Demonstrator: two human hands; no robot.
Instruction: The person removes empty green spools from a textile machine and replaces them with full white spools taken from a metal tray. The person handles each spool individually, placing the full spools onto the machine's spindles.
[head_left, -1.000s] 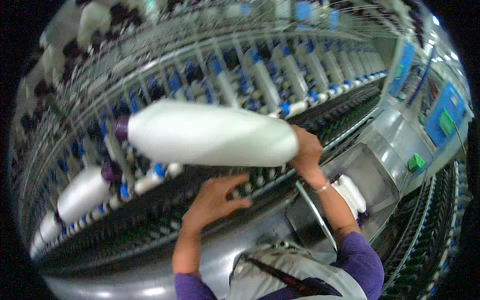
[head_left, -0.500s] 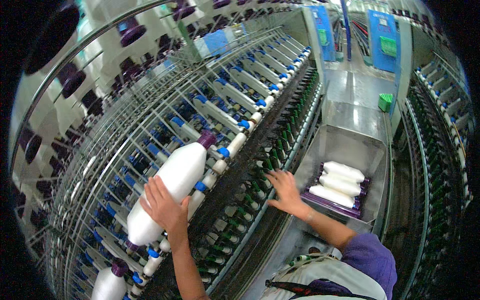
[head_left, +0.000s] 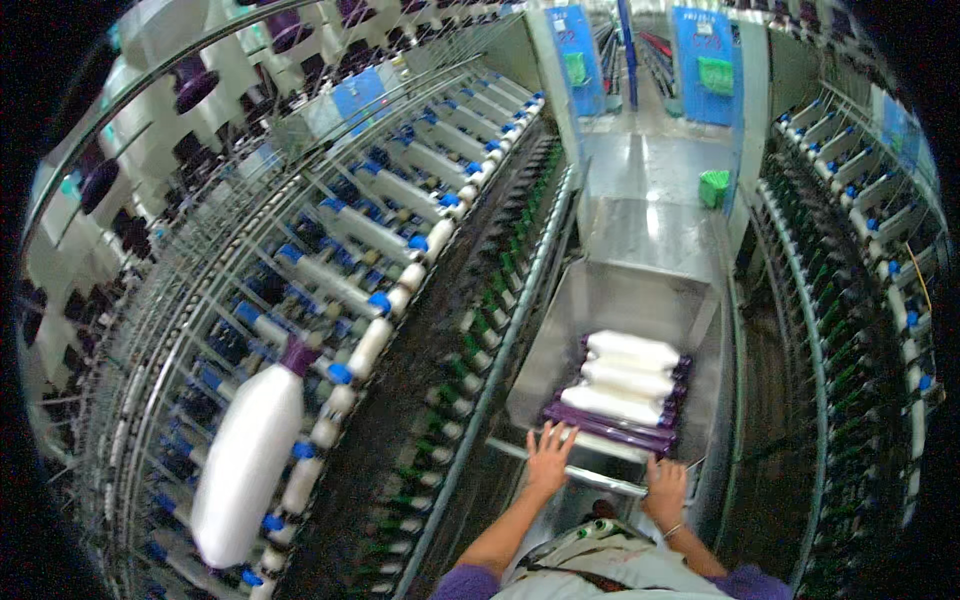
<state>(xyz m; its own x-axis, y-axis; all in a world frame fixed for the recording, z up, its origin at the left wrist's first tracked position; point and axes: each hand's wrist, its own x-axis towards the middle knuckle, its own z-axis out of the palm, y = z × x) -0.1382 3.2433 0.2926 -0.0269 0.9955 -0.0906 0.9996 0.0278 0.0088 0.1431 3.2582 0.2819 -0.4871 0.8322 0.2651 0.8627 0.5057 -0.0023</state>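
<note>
A metal cart (head_left: 545,330) stands in front of me in the aisle. My left hand (head_left: 548,462) lies across its near rail (head_left: 610,481) with the fingers stretched out and apart, holding nothing. At the rail's right end, my right hand (head_left: 666,492) is closed over the cart's near edge. Inside the cart lie several white roving bobbins (head_left: 628,378) with purple ends, and bare purple tubes (head_left: 610,424) beside them. A large full white roving bobbin (head_left: 250,460) rests at a slant on the spinning frame to the left, away from both hands.
The left spinning frame (head_left: 420,240) carries rollers with blue clips above a row of green-topped spindles (head_left: 480,335). Another frame (head_left: 850,300) lines the right side. White bobbins on purple holders (head_left: 195,85) hang overhead. Blue panels (head_left: 705,95) stand at the aisle's far end.
My left hand has left the large bobbin on the frame and moved right to the cart. My right hand has come from beside the spindles to the cart's near edge. The view has shifted right.
</note>
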